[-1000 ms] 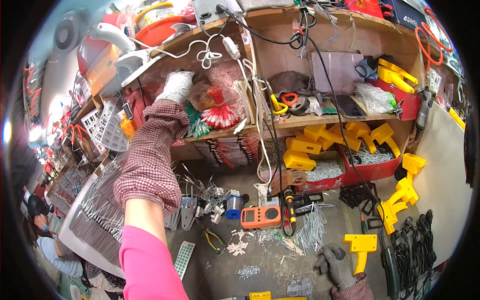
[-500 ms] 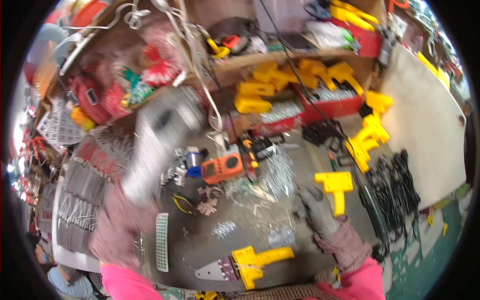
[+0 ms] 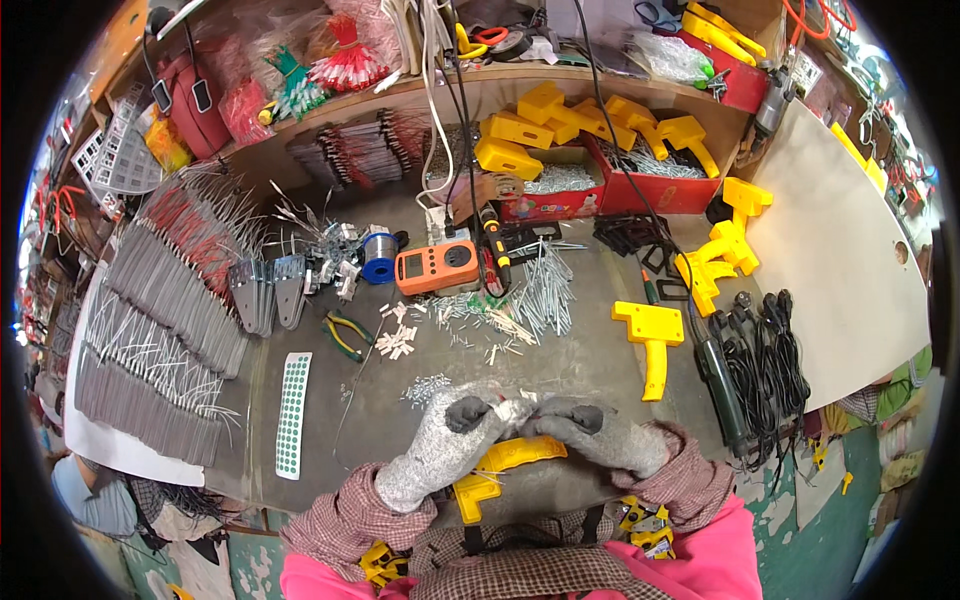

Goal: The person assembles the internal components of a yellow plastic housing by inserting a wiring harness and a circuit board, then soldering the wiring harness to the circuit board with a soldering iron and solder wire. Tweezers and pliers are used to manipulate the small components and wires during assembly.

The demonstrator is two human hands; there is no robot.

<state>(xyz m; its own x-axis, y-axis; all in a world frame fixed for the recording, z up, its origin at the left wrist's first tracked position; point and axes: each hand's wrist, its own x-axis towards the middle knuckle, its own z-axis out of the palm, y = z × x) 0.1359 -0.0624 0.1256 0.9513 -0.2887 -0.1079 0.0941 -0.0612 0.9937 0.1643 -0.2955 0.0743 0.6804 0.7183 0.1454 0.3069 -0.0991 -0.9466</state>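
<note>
My two gloved hands meet over the near middle of the workbench. Fingers and thumb of my left hand (image 3: 455,435) are pinched closed on a small whitish, clear crinkled bag (image 3: 514,411). My right hand (image 3: 597,432) grips the same bag from the other side, its dark fingertips close to the left ones. Beneath them lies a yellow plastic tool handle (image 3: 524,455), partly hidden by my hands. Just beyond my left hand is a small pile of screws (image 3: 426,390). Another yellow handle (image 3: 653,345) lies beyond my right hand.
Flat grey parts with wires (image 3: 160,300) cover the left side. An orange meter (image 3: 437,267), solder spool (image 3: 380,257), pliers (image 3: 347,334) and long screws (image 3: 545,290) lie farther back. A green dotted sticker sheet (image 3: 293,415) lies left; black cords (image 3: 765,370) lie right.
My left hand has come from the far left down to the near middle. My right hand has moved left and nearer. The clear bag from the bench is now between my hands.
</note>
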